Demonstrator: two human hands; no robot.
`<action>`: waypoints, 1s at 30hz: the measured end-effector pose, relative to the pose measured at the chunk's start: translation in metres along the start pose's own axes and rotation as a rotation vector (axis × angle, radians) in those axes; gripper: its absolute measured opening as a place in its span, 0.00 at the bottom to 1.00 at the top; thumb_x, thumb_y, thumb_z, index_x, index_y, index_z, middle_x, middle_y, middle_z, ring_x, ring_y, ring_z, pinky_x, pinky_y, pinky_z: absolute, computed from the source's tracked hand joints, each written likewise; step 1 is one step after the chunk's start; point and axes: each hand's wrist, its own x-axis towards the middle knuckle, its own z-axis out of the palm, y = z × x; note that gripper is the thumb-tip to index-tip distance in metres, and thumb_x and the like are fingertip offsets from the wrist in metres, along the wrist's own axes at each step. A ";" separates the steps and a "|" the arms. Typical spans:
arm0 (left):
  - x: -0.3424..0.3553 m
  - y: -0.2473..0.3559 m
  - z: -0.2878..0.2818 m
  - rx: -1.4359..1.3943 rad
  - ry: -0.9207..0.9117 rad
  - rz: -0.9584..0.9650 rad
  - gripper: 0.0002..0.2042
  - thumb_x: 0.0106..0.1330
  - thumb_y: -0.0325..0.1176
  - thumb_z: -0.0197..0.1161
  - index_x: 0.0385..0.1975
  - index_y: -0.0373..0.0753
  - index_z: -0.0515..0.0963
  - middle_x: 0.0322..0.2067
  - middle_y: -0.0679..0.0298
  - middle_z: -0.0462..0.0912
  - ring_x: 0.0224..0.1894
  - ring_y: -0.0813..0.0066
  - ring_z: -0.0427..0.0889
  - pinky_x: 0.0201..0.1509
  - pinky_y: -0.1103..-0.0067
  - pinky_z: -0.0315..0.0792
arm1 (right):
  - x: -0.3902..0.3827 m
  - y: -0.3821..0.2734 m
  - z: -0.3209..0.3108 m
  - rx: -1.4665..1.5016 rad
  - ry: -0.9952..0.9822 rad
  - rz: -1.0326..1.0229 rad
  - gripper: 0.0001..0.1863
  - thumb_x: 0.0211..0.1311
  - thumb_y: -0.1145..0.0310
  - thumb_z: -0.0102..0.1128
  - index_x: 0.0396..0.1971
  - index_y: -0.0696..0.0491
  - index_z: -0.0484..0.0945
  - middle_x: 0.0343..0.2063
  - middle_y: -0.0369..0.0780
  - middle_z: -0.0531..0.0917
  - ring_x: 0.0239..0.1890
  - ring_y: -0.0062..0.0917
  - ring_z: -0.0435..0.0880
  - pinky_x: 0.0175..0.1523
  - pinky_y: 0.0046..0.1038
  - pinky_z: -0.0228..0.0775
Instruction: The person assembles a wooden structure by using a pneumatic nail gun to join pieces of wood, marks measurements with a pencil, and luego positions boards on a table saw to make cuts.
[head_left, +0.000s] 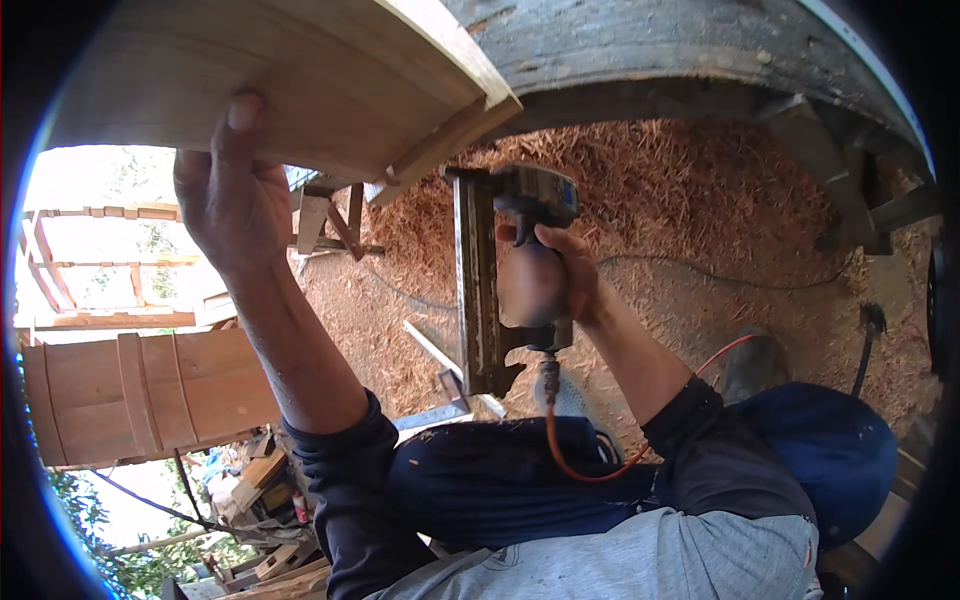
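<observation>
Right grip (574, 280) around scuffed, probably metal nail gun (477, 290)

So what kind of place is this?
Probably a woodworking shop: there are wood shavings underfoot, what looks like a nail gun in the right hand, and a wooden panel in the left hand.

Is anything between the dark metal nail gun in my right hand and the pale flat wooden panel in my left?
Nothing visible stands between the nail gun and the wooden panel; the thin orange hose leaves the gun's handle end, away from that gap.
</observation>
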 end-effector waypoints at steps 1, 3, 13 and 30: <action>0.000 0.002 0.002 0.011 -0.008 -0.020 0.10 0.64 0.25 0.67 0.44 0.32 0.80 0.41 0.64 0.84 0.43 0.83 0.81 0.46 0.86 0.75 | -0.008 -0.018 0.002 -0.172 0.137 -0.004 0.22 0.67 0.60 0.61 0.54 0.59 0.74 0.16 0.29 0.69 0.15 0.15 0.68 0.22 0.23 0.68; 0.000 -0.001 -0.004 0.013 -0.009 -0.033 0.09 0.65 0.25 0.67 0.44 0.32 0.81 0.41 0.64 0.84 0.43 0.83 0.81 0.47 0.86 0.75 | -0.023 -0.038 0.012 -0.425 0.359 -0.011 0.22 0.64 0.61 0.63 0.51 0.60 0.75 0.16 0.29 0.71 0.15 0.15 0.70 0.22 0.23 0.69; -0.009 -0.009 -0.027 -0.072 -0.121 -0.156 0.25 0.66 0.29 0.65 0.61 0.30 0.68 0.54 0.55 0.77 0.55 0.68 0.79 0.58 0.74 0.77 | -0.059 -0.054 -0.020 -2.360 1.320 0.229 0.43 0.62 0.73 0.52 0.70 0.72 0.40 0.45 0.64 0.76 0.47 0.53 0.81 0.53 0.47 0.73; -0.030 -0.009 -0.056 0.026 -0.145 -0.236 0.25 0.65 0.36 0.67 0.60 0.34 0.71 0.58 0.54 0.75 0.61 0.56 0.73 0.67 0.54 0.63 | 0.061 -0.011 0.151 -1.903 0.101 -1.285 0.21 0.59 0.78 0.67 0.52 0.65 0.75 0.37 0.52 0.84 0.37 0.34 0.89 0.38 0.30 0.83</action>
